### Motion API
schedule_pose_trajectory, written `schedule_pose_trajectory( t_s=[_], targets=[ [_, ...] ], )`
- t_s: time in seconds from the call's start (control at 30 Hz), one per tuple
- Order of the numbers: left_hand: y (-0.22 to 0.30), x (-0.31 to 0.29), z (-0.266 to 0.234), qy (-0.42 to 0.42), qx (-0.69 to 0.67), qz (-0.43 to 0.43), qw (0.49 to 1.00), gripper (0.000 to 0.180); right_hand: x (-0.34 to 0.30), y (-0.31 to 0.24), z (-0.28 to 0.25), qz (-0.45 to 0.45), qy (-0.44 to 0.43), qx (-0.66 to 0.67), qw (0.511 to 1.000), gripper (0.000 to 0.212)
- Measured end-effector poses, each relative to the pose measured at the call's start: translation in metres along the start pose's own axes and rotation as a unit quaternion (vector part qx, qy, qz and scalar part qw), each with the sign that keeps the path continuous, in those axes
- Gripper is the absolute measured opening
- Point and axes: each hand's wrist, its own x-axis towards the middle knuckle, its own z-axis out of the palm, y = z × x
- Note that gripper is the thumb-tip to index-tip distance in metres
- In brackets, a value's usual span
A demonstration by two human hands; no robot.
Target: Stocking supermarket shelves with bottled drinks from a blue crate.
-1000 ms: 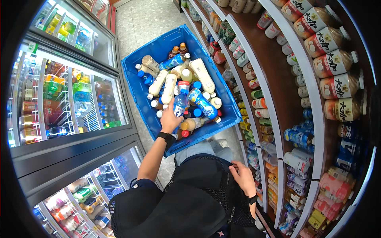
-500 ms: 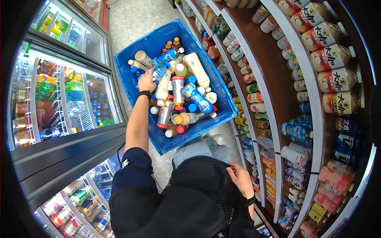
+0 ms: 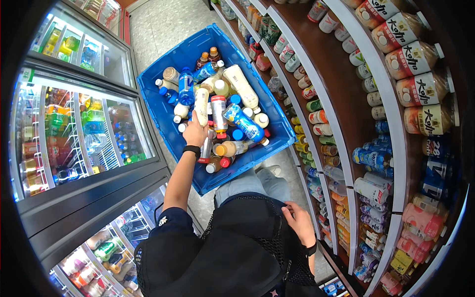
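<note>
A blue plastic crate full of drink bottles stands in front of me. My left hand reaches into it, fingers closed around the cap end of a cream-coloured bottle; the hand hides the cap. Beside that bottle lies a blue bottle. A red-and-silver bottle and a blue-and-white bottle rest to the right of the hand. Farther back is a large cream bottle. My right hand hangs at my side against my black vest, fingers loosely bent and apart, with nothing visible in it.
Glass-door drink coolers line the left side, close to the crate. On the right, curved shelves hold rows of bottles and cans. Pale speckled floor shows behind the crate.
My left hand has let go of the blue bottle, which now lies among the others. It has moved nearer to me, onto the cream-coloured bottle. My right hand stays at my side.
</note>
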Motion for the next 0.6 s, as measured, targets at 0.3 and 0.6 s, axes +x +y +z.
schedule_pose_trajectory(
  t_s=[0.3, 0.6],
  targets=[
    [-0.036, 0.072, -0.068, 0.048, -0.069, -0.023, 0.996, 0.058, 0.009, -0.005, 0.006, -0.027, -0.023, -0.004, 0.999, 0.028],
    [-0.060, 0.114, -0.080, 0.073, -0.185, -0.122, 0.972, 0.052, 0.007, -0.011, 0.010, -0.026, -0.032, -0.045, 0.998, 0.029]
  ],
)
